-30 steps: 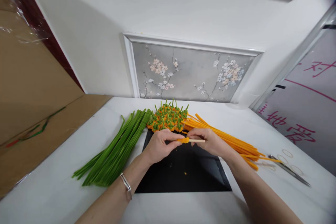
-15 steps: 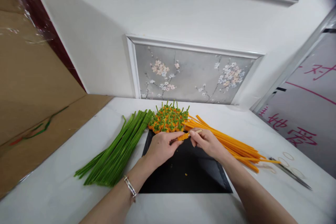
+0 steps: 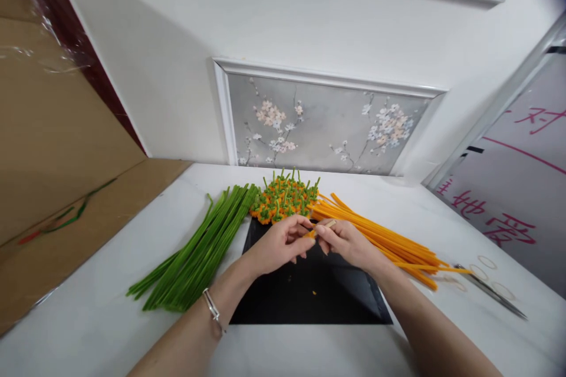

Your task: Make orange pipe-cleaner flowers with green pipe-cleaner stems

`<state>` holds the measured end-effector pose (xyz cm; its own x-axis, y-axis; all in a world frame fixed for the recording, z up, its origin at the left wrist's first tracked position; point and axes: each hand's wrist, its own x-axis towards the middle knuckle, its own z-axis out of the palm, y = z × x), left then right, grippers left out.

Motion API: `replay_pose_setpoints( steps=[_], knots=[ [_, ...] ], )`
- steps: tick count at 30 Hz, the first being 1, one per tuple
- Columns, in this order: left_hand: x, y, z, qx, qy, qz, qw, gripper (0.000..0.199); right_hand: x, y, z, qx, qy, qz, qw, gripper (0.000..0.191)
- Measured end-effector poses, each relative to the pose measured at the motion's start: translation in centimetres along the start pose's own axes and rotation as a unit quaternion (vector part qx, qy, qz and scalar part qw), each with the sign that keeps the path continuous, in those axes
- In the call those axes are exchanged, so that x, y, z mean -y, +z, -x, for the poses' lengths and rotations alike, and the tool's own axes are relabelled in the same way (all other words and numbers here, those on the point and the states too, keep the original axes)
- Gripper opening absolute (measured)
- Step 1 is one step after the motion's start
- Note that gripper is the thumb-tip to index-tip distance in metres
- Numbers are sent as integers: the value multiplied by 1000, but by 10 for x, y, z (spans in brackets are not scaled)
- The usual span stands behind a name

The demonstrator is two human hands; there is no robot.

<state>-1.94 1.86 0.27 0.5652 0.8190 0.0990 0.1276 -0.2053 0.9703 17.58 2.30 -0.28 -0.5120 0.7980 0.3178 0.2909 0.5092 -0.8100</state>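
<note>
Left hand (image 3: 278, 246), middle of frame: grip pinching orange fuzzy curl (image 3: 311, 234) | right hand (image 3: 348, 243), just beside it: grip pinching small stick (image 3: 331, 223) | stick slants toward upper right, curl by its lower-left end, nearer left hand | flower pile (image 3: 285, 197) farther, above hands

From afar I viewed an indoor craft corner, home or small workshop, I couldn't tell which: green stems (image 3: 198, 247) and orange stems (image 3: 382, 232) lay on a white tabletop (image 3: 274, 353), against a wall (image 3: 309, 29) with a framed blossom panel (image 3: 318, 123); cardboard (image 3: 53, 112) stood left, a pale board with red handwriting (image 3: 499, 182) right.
</note>
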Motion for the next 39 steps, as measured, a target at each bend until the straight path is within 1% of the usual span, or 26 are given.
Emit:
replay_pose_setpoints(
  steps=[2,4,6,9,11,14,17,21,25,29,32,36,39],
  knots=[
    [2,3,0,-36,32,-47,998,23,1,2,-1,-6,-2,-1,1000,57],
    [1,6,0,-70,56,-99,991,13,1,3,0,-16,-6,6,1000,56],
    [-1,6,0,-88,69,-151,982,6,-1,1,1,-12,-1,11,1000,49],
    [-4,4,1,-105,75,-198,972,9,-7,0,4,9,37,20,999,33],
    [-4,2,1,-111,76,-197,971,9,-11,1,5,-1,58,57,997,32],
    [-2,2,0,-110,75,-181,974,11,-13,6,4,-12,47,140,989,34],
    [-1,2,0,-113,72,-189,973,17,-8,9,4,10,36,202,979,32],
    [-1,0,0,-112,81,-211,968,20,5,8,7,29,65,271,960,29],
    [1,-2,0,-130,78,-287,946,18,16,5,12,60,80,351,931,20],
    [6,-4,-1,-159,72,-352,920,17,28,5,18,73,65,417,904,13],
    [8,-4,-1,-173,62,-387,904,16,38,5,19,58,41,436,897,17],
    [7,-3,1,-177,52,-412,892,17,43,4,16,23,-5,436,900,19],
    [5,0,2,-150,59,-423,892,18,38,1,13,-26,-49,402,914,23]
  ],
)
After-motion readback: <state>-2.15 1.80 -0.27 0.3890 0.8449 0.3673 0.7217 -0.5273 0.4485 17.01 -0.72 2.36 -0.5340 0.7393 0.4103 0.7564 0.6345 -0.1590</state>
